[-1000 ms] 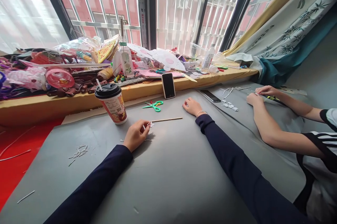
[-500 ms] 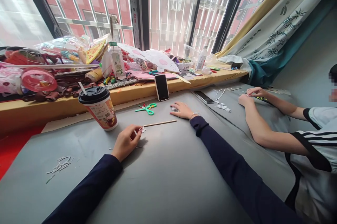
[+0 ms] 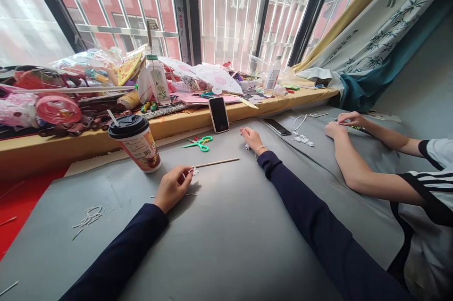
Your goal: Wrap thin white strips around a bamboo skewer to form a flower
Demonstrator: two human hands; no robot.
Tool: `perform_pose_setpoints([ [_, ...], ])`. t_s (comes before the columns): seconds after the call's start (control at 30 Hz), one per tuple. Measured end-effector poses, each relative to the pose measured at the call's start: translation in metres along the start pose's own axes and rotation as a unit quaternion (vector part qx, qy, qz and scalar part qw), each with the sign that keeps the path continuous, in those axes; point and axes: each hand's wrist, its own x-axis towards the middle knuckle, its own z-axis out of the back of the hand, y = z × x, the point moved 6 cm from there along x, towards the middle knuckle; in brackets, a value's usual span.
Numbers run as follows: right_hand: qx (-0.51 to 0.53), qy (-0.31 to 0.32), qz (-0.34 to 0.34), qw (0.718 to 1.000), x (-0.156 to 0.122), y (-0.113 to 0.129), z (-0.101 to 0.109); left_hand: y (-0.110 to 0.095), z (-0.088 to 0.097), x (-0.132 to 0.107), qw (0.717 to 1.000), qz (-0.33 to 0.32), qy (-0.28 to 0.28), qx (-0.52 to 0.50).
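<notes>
My left hand [image 3: 172, 187] rests on the grey mat [image 3: 226, 235] with its fingers pinched on the near end of a thin wooden stick [image 3: 217, 163], where a small white paper flower [image 3: 193, 171] sits. My right hand [image 3: 251, 137] lies farther out by a few small white pieces, fingers curled; what it grips, if anything, is too small to name. Green-handled scissors [image 3: 198, 143] lie between the hands and the sill.
A lidded paper cup [image 3: 136, 143] stands left of my left hand. A phone [image 3: 218, 114] leans on the cluttered sill [image 3: 81, 138]; another phone [image 3: 277, 126] lies flat. A co-worker's arms [image 3: 350, 159] work at the right near white flowers [image 3: 303, 139]. Paper scraps [image 3: 88, 218] lie left.
My right hand has drawn slightly up and its fingers have curled over the small white pieces. My left hand stays pinched on the stick's end. The view shifted a little.
</notes>
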Motion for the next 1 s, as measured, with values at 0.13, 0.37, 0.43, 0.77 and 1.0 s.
perform_pose_setpoints([
  [0.13, 0.093, -0.013, 0.021, 0.995, 0.004, 0.011, 0.015, 0.0, 0.002, 0.0, 1.0, 0.006, -0.011, -0.003],
  [0.37, 0.309, -0.024, 0.085, 0.947, -0.02, 0.091, 0.012, 0.001, 0.005, 0.001, 0.999, 0.004, -0.034, -0.016],
  [0.43, 0.331, 0.059, 0.119, 0.934, -0.042, 0.129, -0.011, 0.002, 0.006, 0.001, 0.999, 0.002, -0.04, -0.017],
  [0.77, 0.483, 0.209, 0.03, 0.85, -0.111, 0.184, -0.072, 0.006, 0.012, -0.001, 0.996, 0.002, -0.092, 0.001],
  [1.0, 0.537, 0.246, -0.036, 0.806, -0.108, 0.18, -0.072, 0.007, 0.016, -0.001, 0.994, 0.004, -0.111, 0.006],
])
